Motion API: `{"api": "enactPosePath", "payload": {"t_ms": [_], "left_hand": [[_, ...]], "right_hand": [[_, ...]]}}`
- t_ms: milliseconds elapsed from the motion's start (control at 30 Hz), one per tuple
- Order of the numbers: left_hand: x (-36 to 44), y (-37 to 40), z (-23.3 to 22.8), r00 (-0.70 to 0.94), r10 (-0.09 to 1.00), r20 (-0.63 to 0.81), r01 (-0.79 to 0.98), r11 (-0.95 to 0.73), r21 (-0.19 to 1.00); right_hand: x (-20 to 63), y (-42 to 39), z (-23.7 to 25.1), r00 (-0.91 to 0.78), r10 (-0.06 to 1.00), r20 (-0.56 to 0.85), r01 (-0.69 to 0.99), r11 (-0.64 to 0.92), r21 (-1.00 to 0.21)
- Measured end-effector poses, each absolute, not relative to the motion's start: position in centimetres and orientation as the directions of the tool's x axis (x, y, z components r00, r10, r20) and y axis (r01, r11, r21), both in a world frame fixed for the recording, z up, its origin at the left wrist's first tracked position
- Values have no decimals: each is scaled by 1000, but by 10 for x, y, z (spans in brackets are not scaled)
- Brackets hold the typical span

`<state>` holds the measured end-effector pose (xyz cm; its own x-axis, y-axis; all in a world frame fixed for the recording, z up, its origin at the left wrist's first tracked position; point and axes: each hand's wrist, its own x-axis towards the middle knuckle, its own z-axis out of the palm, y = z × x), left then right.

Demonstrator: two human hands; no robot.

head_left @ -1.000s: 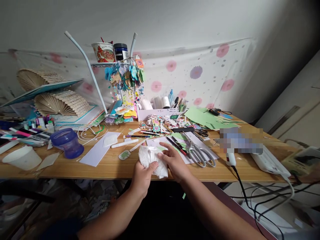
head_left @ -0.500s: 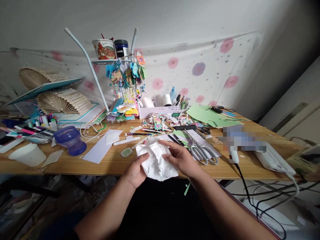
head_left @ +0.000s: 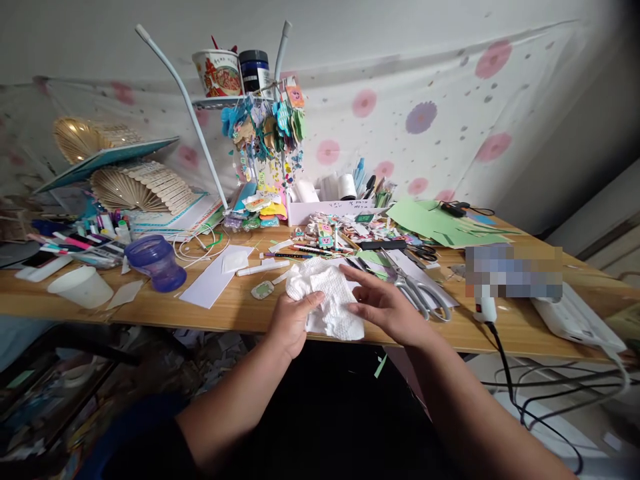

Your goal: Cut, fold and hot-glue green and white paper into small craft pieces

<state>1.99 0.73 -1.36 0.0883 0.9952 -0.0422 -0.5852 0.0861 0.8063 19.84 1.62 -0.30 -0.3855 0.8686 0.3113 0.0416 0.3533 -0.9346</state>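
A crumpled white paper towel [head_left: 327, 300] with a dimpled texture hangs over the table's front edge. My left hand [head_left: 293, 320] grips its left side, the thumb lying on top and the fingers hidden beneath. Close by on the right, my right hand [head_left: 385, 303] has its thumb and fingers apart, the tips at or just off the towel's right edge; nothing is clasped in it. Behind that hand lie grey-handled scissors [head_left: 417, 293]. A small green-and-white cutout [head_left: 263, 289] rests left of the towel, near a white marker [head_left: 263, 268].
On the left stand a blue translucent jar [head_left: 156, 263] and a white cup [head_left: 81, 288], with many pens behind. Paper scraps [head_left: 350, 230] and green sheets [head_left: 440, 223] cover the back. At right are a corded white tool [head_left: 485, 307] and a power strip [head_left: 570, 323].
My right hand has loosened from the paper towel and its fingers have spread. The towel looks more bunched in my left hand. The view has shifted, so everything sits a little differently.
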Motion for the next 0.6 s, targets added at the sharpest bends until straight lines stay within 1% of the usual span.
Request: {"api": "enactPosePath", "payload": {"t_ms": [33, 67, 100, 133, 167, 200, 233, 300, 333, 367, 433, 467, 500, 533, 567, 600], "left_hand": [[19, 8, -13, 54, 997, -49, -580, 71, 811], [18, 9, -12, 21, 998, -57, -579, 59, 813], [17, 10, -11, -10, 998, -63, -584, 45, 811], [17, 10, -10, -37, 997, -64, -595, 29, 803], [16, 11, -9, -56, 997, -60, -608, 14, 794], [16, 12, -8, -71, 996, -56, -623, -1, 782], [17, 12, -7, -85, 995, -52, -638, -14, 770], [18, 13, -6, -104, 993, -54, -662, -29, 749], [18, 14, -5, -111, 992, -60, -671, -30, 741], [18, 14, -4, -121, 991, -64, -680, -35, 733], [16, 17, -1, -139, 989, -48, -698, -63, 714], [13, 19, 2, -153, 988, -28, -706, -89, 703], [9, 22, 5, -169, 986, -2, -713, -121, 691], [3, 25, 9, -194, 981, 27, -715, -160, 681], [-2, 29, 13, -226, 973, 51, -711, -200, 674], [-8, 32, 17, -264, 962, 67, -702, -239, 670]], "right_hand": [[206, 17, -4, -339, 889, 307, 89, 355, -930], [216, 19, -6, -262, 918, 299, 174, 350, -921], [227, 21, -10, -159, 944, 288, 300, 324, -897], [239, 24, -15, -33, 960, 277, 459, 261, -849], [252, 27, -20, 99, 954, 282, 630, 160, -760], [264, 30, -26, 186, 934, 304, 780, 48, -624], [275, 33, -32, 220, 924, 312, 878, -49, -476], [291, 39, -41, 189, 946, 262, 965, -130, -228], [296, 41, -44, 166, 960, 224, 980, -135, -147], [299, 44, -45, 151, 970, 189, 986, -134, -96], [304, 48, -46, 154, 978, 143, 987, -145, -69], [306, 50, -45, 173, 976, 129, 983, -163, -91], [308, 51, -43, 206, 970, 127, 972, -189, -137], [310, 50, -40, 246, 960, 136, 954, -215, -207], [312, 48, -37, 294, 942, 160, 923, -236, -303], [313, 44, -34, 354, 913, 202, 871, -244, -426]]}}
